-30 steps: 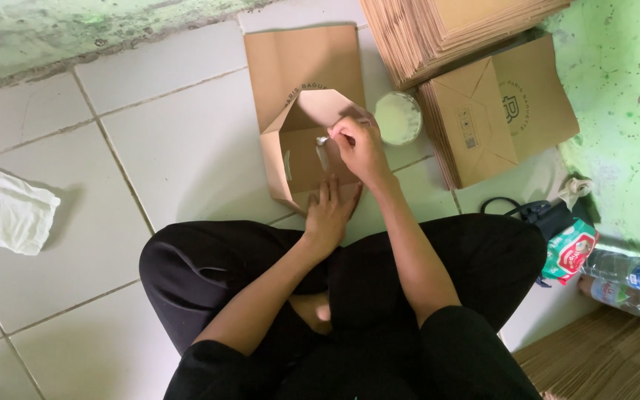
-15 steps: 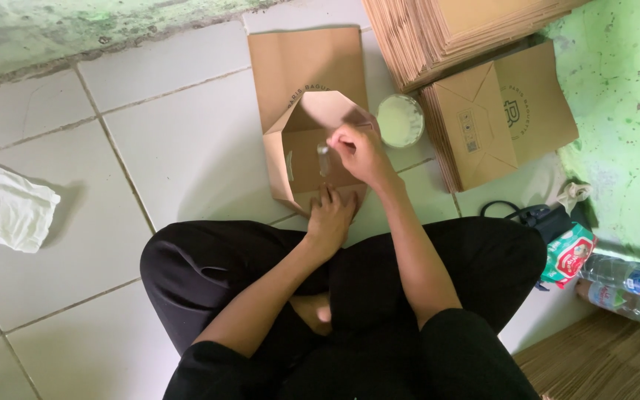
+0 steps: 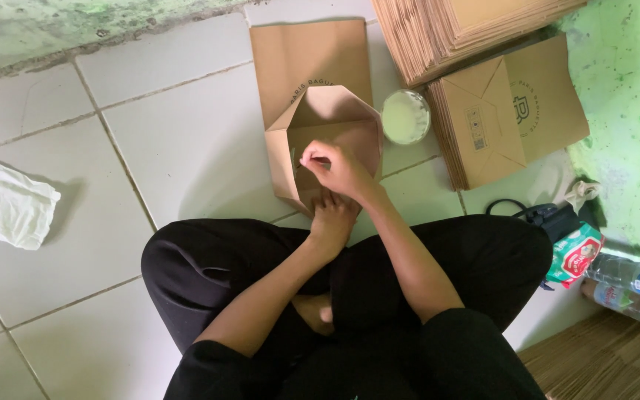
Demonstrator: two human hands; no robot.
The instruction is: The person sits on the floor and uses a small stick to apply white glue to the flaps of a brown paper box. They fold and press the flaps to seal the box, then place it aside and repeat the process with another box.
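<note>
A half-folded brown cardboard box [image 3: 320,118] lies open on the tiled floor in front of my crossed legs. My right hand [image 3: 342,169] reaches into it, its fingers pinched on a small thin stick-like tool [image 3: 299,161] whose tip touches the box's inner left wall. Just below, my left hand [image 3: 332,216] grips the box's near edge. A round cup of white paste [image 3: 405,117] stands right beside the box.
Flat-folded brown boxes [image 3: 512,111] lie to the right, and a tall stack of cardboard sheets [image 3: 453,30] sits behind them. A white cloth [image 3: 5,207] lies far left. A plastic bottle [image 3: 631,285], a small packet [image 3: 575,255] and a black cable [image 3: 527,211] lie by the green wall.
My right hand has slid leftward and a little nearer inside the box, taking the thin tool to the left wall. My left hand stays on the near edge.
</note>
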